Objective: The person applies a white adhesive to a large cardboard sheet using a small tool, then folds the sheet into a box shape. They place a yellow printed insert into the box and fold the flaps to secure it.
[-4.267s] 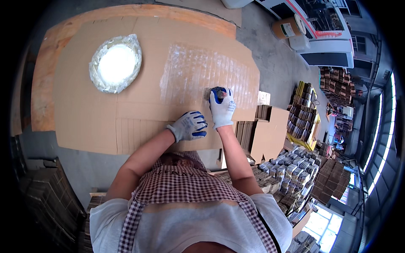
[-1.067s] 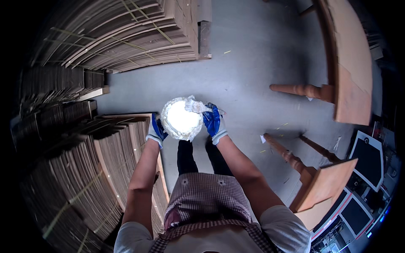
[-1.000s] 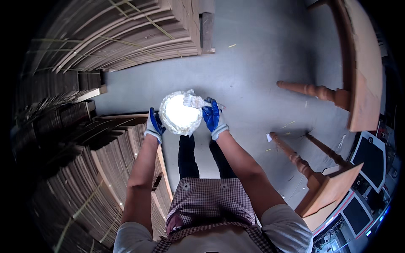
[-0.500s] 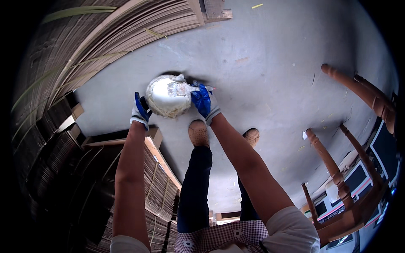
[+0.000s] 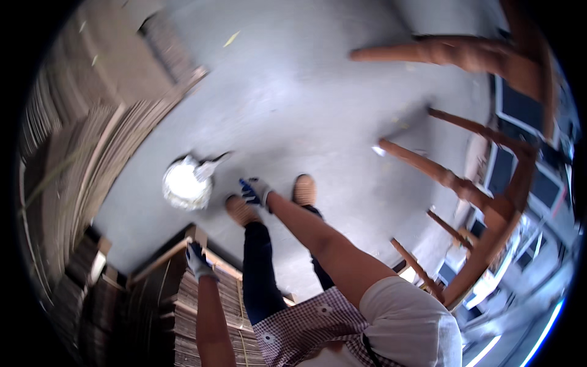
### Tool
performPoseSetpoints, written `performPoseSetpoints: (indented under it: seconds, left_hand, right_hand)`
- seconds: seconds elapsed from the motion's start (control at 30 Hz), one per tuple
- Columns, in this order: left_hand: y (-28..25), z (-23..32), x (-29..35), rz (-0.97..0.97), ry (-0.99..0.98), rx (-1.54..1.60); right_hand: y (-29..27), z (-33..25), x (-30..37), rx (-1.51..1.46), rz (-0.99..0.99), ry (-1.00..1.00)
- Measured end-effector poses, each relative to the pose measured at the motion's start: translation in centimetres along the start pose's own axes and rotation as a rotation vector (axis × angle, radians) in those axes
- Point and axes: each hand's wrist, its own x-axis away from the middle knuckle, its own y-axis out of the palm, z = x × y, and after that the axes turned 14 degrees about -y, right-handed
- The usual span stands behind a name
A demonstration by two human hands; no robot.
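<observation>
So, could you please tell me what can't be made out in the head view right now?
In the head view:
- Bowl: glare whites out its inside, hiding any contents.
- Brush: blur hides its bristle detail.
- Left hand: blur and the overhead angle hide whether it touches the cardboard stack beneath.
- Table: its top faces away from the camera.
- Tall cardboard pile: the dark lens rim cuts off its left side.

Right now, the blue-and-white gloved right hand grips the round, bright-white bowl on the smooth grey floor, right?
Not quite: the right hand is apart from the bowl, not gripping it; the bowl does sit on the grey floor, as the head view shows.
</observation>
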Motion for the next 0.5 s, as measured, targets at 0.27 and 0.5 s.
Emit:
performPoseSetpoints:
  seconds: [0.27,0.5]
  left_hand:
    - [5.3,19.1,-11.6,-0.279,0.042,-0.500]
    - [28.7,59.9,-15.8,-0.499,0.409,-0.982]
  right_hand:
    - [-1.6,-2.9,2.4,-0.261,0.145,-0.472]
    - [8.7,-8.7,-2.1,-0.936,0.563,-0.646]
